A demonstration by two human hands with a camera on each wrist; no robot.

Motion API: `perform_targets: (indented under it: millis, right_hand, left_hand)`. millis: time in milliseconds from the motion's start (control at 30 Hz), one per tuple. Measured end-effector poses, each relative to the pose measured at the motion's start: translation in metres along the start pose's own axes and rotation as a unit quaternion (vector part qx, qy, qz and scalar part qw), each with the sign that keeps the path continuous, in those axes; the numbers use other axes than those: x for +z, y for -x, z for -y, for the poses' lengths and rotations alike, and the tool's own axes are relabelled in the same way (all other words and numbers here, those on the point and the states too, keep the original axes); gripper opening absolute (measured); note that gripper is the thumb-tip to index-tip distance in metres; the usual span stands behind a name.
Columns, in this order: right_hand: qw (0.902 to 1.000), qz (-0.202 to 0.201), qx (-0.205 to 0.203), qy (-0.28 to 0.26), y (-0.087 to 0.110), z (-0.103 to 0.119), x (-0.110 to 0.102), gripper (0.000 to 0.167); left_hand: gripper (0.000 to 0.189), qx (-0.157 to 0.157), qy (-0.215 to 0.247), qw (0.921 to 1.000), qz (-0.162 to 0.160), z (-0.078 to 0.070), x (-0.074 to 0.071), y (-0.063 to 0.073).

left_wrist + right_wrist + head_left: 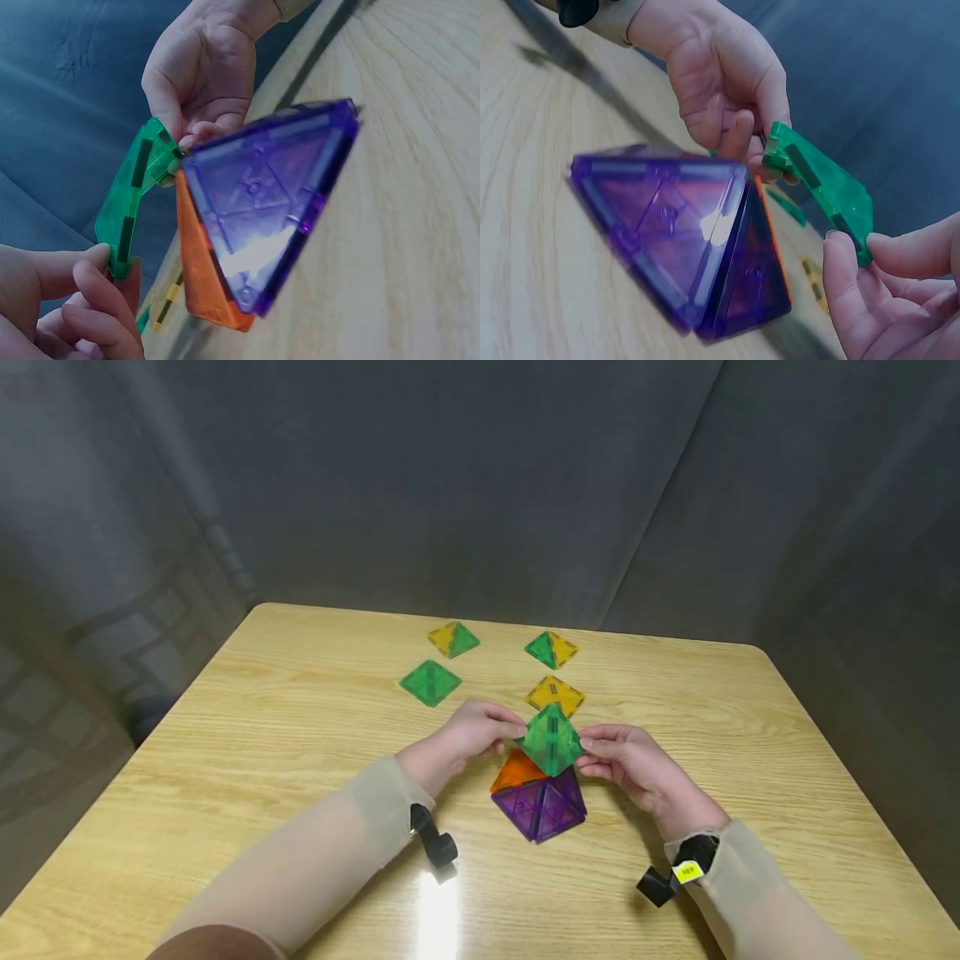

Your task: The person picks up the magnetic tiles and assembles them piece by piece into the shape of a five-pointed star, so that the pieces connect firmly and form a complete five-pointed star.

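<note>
My left hand and right hand pinch opposite corners of a pair of green triangular magnetic tiles, finger and thumb at each end. In the left wrist view these green tiles are folded along their shared edge. Directly below and nearer me stands a pointed construction of purple magnetic tiles with an orange tile on its left side. The right wrist view shows purple faces leaning together, and the green pair beside their top. Part of the construction is hidden behind the green pair.
On the wooden table, a yellow tile pair lies just behind the held pair. Another green pair lies to the left. Farther back are two yellow-and-green pairs, one left and one right. A dark curtain hangs behind.
</note>
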State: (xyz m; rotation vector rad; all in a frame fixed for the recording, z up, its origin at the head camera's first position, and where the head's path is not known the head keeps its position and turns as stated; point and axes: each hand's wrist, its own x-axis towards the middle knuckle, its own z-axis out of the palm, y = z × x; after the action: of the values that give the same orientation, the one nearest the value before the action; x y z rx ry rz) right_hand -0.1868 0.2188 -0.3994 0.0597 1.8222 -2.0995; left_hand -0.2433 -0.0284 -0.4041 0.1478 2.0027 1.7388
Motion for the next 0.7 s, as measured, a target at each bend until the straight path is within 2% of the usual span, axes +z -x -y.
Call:
perform_targets:
  millis: [167, 400, 700]
  right_hand:
    - [0.9997, -0.005, 0.013, 0.021, -0.005, -0.007, -0.003, 0.018]
    - [0.9978, -0.019, 0.026, 0.057, -0.010, -0.010, -0.002, 0.026]
    - [0.9960, -0.022, 0.036, 0.078, -0.014, -0.011, -0.003, 0.027]
  left_hand:
    - [0.011, -0.015, 0.005, 0.9999, 0.006, 0.004, 0.001, -0.003]
    - [0.011, -0.021, 0.001, 0.9998, -0.002, 0.010, 0.001, -0.008]
    - [0.012, -0.027, -0.008, 0.9996, -0.002, 0.014, 0.003, -0.014]
